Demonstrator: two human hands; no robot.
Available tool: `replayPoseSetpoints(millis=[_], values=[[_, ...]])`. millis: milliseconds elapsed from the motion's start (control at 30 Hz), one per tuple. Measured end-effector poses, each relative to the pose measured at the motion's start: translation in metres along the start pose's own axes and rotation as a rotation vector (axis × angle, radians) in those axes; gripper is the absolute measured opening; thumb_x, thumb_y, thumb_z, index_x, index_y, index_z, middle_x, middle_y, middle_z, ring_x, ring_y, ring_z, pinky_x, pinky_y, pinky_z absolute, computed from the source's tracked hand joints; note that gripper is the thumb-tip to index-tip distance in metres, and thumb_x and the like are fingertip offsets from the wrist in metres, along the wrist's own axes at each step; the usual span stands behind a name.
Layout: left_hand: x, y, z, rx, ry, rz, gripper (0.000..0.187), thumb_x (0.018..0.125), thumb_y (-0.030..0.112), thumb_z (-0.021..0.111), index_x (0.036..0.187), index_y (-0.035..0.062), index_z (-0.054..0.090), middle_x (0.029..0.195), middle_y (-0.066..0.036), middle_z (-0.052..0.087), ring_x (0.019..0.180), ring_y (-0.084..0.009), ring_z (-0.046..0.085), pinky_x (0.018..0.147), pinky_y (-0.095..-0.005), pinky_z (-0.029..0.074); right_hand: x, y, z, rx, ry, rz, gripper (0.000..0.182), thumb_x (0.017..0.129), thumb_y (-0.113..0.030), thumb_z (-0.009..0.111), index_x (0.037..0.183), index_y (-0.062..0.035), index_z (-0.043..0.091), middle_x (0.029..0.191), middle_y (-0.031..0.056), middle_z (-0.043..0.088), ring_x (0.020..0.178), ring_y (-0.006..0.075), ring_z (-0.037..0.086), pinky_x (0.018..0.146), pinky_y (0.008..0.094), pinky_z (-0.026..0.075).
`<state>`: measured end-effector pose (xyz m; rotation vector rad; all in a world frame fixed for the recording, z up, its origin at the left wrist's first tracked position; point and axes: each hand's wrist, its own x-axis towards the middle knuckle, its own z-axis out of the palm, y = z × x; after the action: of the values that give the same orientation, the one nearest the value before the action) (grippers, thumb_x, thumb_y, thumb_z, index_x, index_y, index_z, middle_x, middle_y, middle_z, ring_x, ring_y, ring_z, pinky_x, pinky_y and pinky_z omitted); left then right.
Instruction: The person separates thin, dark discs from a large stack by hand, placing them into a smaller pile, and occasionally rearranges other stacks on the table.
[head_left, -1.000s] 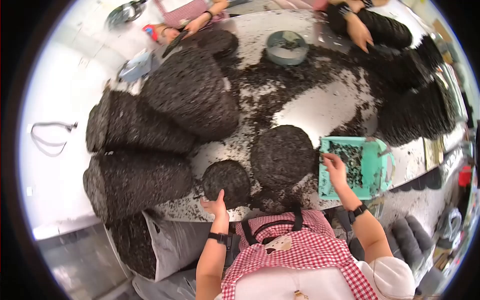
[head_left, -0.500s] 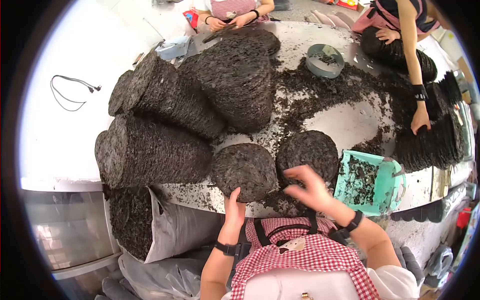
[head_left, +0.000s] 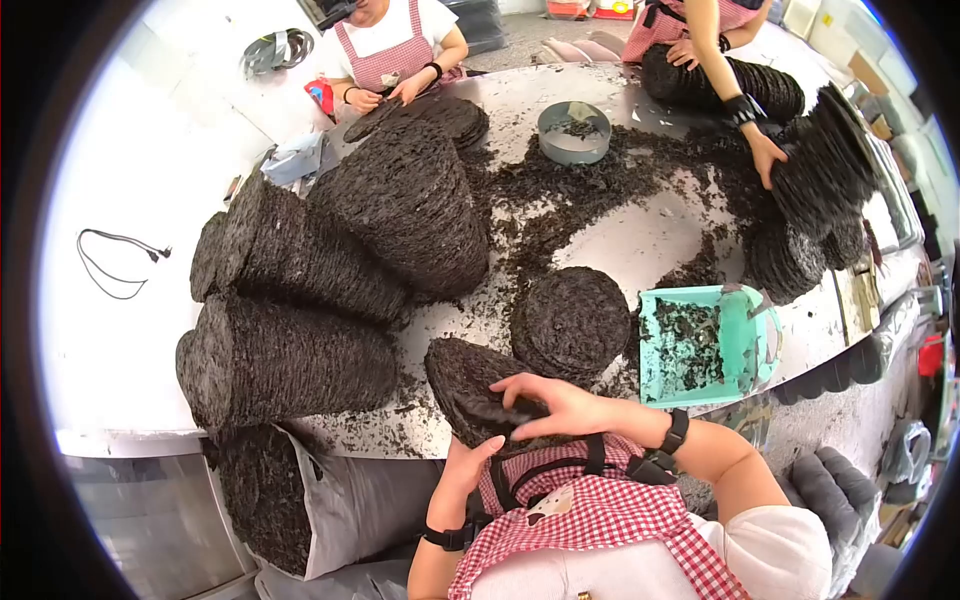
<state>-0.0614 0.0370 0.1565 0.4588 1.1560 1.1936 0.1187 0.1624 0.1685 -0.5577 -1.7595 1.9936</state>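
A thin stack of dark, round dried seaweed sheets (head_left: pixel 465 385) is tilted up at the table's near edge. My left hand (head_left: pixel 468 468) grips its lower edge, the thumb pressed against it. Across its right side, my right hand (head_left: pixel 555 405) curls its fingers and thumb around the edge; the exact contact is partly hidden. Just beyond lies another round seaweed stack (head_left: pixel 572 318), flat on the table.
Large seaweed rolls (head_left: pixel 300 355) fill the left. A turquoise scoop (head_left: pixel 750 345) with scraps stands right, and a round tin (head_left: pixel 573 150) farther back. Crumbs litter the table (head_left: pixel 640 240). Two co-workers handle seaweed across it. A filled sack (head_left: pixel 350 500) stands lower left.
The seaweed stack in front of me has gone from lying flatter to tilted up. My right hand has moved left onto it. The view has shifted; the right co-worker's seaweed pile now leans differently.
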Motion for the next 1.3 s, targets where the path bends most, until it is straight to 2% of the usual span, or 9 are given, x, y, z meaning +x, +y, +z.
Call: replayPoseSetpoints(millis=[67, 100, 233, 300, 567, 833, 1033, 1167, 1300], values=[[-0.001, -0.005, -0.005, 0.027, 0.073, 0.006, 0.067, 0.076, 0.011, 0.07, 0.133, 0.0024, 0.037, 0.129, -0.008, 0.046, 0.12, -0.0216, 0.045, 0.101, -0.0349, 0.036, -0.017, -0.013, -0.013, 0.094, 0.141, 0.174, 0.055, 0.08, -0.009, 0.059, 0.132, -0.0018, 0.041, 0.129, 0.0161, 0.049, 0.119, 0.0236, 0.048, 0.101, 0.0361, 0.037], [-0.001, -0.008, -0.008, 0.041, 0.111, 0.007, 0.066, 0.076, 0.01, 0.07, 0.132, 0.002, 0.038, 0.128, -0.008, 0.047, 0.12, -0.0216, 0.045, 0.102, -0.0348, 0.036, -0.019, 0.01, -0.02, -0.111, 0.37, -0.095, 0.05, 0.08, -0.006, 0.051, 0.129, 0.0001, 0.044, 0.122, 0.0152, 0.055, 0.116, 0.0249, 0.051, 0.099, 0.0336, 0.039], [-0.003, -0.007, -0.024, -0.096, 0.138, -0.058, 0.06, 0.076, 0.004, 0.064, 0.13, 0.0011, 0.04, 0.125, -0.01, 0.05, 0.115, -0.0253, 0.05, 0.098, -0.0404, 0.041, -0.043, 0.074, -0.08, 0.058, 0.91, 0.086, 0.052, 0.08, -0.008, 0.054, 0.129, 0.0041, 0.04, 0.117, 0.02, 0.054, 0.105, 0.0267, 0.054, 0.091, 0.035, 0.043], [-0.004, -0.01, -0.021, -0.09, 0.128, -0.039, 0.057, 0.076, 0.004, 0.063, 0.129, 0.001, 0.042, 0.123, -0.011, 0.052, 0.114, -0.0259, 0.051, 0.098, -0.0414, 0.041, -0.046, 0.101, -0.09, -0.466, 1.167, 0.208, 0.057, 0.079, -0.009, 0.061, 0.13, 0.0005, 0.039, 0.119, 0.0177, 0.051, 0.11, 0.0299, 0.05, 0.094, 0.0382, 0.041], [0.007, -0.007, 0.007, 0.108, 0.012, -0.006, 0.069, 0.074, 0.008, 0.072, 0.133, 0.0018, 0.037, 0.127, -0.007, 0.047, 0.115, -0.0206, 0.048, 0.099, -0.0344, 0.039, -0.026, -0.014, 0.003, -0.653, 0.221, -0.268, 0.058, 0.068, -0.029, 0.078, 0.114, -0.0051, 0.05, 0.134, 0.0172, 0.038, 0.13, 0.0362, 0.03, 0.107, 0.0479, 0.026], [0.007, 0.008, -0.007, -0.113, -0.144, -0.059, 0.079, 0.066, 0.007, 0.08, 0.134, 0.0028, 0.038, 0.128, -0.009, 0.048, 0.118, -0.0231, 0.049, 0.098, -0.0368, 0.042, -0.012, -0.022, 0.01, -0.414, 0.175, -0.208, 0.049, 0.064, -0.023, 0.08, 0.1, -0.0053, 0.051, 0.135, 0.0164, 0.038, 0.126, 0.0373, 0.035, 0.101, 0.045, 0.034], [0.009, 0.013, -0.01, -0.142, -0.06, 0.003, 0.063, 0.073, 0.012, 0.072, 0.128, 0.0019, 0.045, 0.127, -0.01, 0.051, 0.115, -0.0272, 0.051, 0.098, -0.043, 0.042, -0.021, -0.039, 0.001, -0.116, 0.395, -0.068, 0.049, 0.08, -0.001, 0.05, 0.129, -0.0009, 0.043, 0.127, 0.0196, 0.052, 0.118, 0.026, 0.051, 0.099, 0.0346, 0.04], [0.004, 0.017, -0.026, -0.251, 0.06, 0.036, 0.063, 0.071, 0.008, 0.066, 0.129, 0.0023, 0.043, 0.125, -0.011, 0.052, 0.116, -0.0286, 0.05, 0.1, -0.0445, 0.04, -0.044, -0.002, -0.04, 0.078, 0.92, 0.012, 0.04, 0.089, -0.009, 0.051, 0.126, 0.0055, 0.043, 0.109, 0.0101, 0.058, 0.096, 0.0173, 0.054, 0.084, 0.0289, 0.044], [-0.002, 0.015, -0.036, -0.274, 0.08, 0.03, 0.065, 0.069, 0.008, 0.065, 0.13, 0.0025, 0.043, 0.125, -0.011, 0.052, 0.117, -0.029, 0.049, 0.101, -0.0447, 0.04, -0.048, 0.065, -0.071, 0.003, 1.307, 0.203, 0.051, 0.085, -0.008, 0.055, 0.132, 0.003, 0.039, 0.128, 0.0144, 0.046, 0.118, 0.0243, 0.043, 0.1, 0.0366, 0.033]])
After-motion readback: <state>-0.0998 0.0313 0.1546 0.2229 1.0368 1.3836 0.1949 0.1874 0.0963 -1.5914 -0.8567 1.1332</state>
